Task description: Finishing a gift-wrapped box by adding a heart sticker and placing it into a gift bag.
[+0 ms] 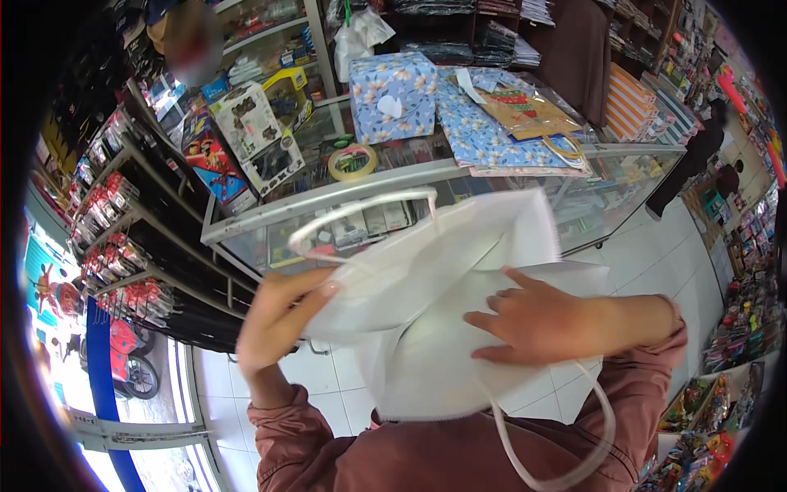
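Observation:
A white bag (424,363) with white loop handles is held wide-mouthed in front of my chest. One handle (369,200) arches toward the display counter; the other handle (605,424) hangs by my right forearm. My left hand (270,320) grips the bag's left edge between thumb and fingers. Fingers spread, my right hand (535,323) rests against the bag's inner side, apparently without grasping it. Part of the bag's inside is hidden by folds, and its surface is blurred by motion.
Across the glass display counter (332,203) stand a blue floral gift box (393,98), floral paper bags (473,135), a tape roll (351,162) and toy boxes (246,117). Wire display racks (141,209) line the left. A person (692,157) stands at the far right.

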A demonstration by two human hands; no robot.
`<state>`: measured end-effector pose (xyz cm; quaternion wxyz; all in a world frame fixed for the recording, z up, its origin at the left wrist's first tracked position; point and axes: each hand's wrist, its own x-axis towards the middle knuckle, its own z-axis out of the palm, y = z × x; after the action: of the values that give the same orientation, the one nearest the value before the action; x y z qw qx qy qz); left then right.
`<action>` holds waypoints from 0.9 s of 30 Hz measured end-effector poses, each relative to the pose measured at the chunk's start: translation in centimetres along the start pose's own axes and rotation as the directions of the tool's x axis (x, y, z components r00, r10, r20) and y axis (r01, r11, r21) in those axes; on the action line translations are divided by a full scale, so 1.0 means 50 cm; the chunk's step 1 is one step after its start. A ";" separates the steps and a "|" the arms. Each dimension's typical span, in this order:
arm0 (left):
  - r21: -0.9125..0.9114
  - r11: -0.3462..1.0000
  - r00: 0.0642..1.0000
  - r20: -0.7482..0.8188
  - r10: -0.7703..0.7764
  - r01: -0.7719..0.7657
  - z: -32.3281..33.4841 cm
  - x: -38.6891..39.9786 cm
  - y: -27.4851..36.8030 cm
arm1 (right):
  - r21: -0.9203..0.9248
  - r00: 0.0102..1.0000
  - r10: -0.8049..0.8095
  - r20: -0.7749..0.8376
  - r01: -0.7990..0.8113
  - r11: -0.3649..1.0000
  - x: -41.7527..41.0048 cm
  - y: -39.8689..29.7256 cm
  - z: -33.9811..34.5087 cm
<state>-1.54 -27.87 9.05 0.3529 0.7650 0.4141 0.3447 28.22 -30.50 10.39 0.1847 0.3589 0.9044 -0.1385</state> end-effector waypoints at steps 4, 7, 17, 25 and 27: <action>0.132 0.989 0.996 -0.070 -0.057 0.066 0.129 -0.023 -0.165 | 0.177 0.971 0.033 0.235 -0.076 0.981 0.198 0.100 0.189; 0.113 0.993 0.993 -0.111 -0.028 0.040 0.245 -0.041 -0.238 | 0.098 0.967 0.141 0.210 -0.165 0.981 0.346 0.161 0.395; 0.051 0.974 0.972 -0.094 -0.215 0.220 0.368 -0.097 -0.280 | 0.710 0.974 0.067 0.215 -0.203 0.675 0.487 0.159 0.560; 0.080 0.964 0.967 -0.049 -0.250 0.253 0.326 -0.074 -0.307 | 0.850 0.966 0.122 0.227 -0.258 0.459 0.456 0.185 0.592; 0.087 0.960 0.963 -0.040 -0.265 0.268 0.323 -0.060 -0.300 | 0.877 0.963 0.137 0.232 -0.268 0.400 0.443 0.190 0.602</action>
<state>4.59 -28.48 -12.34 0.3549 0.7127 0.5335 0.2853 26.97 -22.09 -27.22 0.0344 0.4994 0.6258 -0.5982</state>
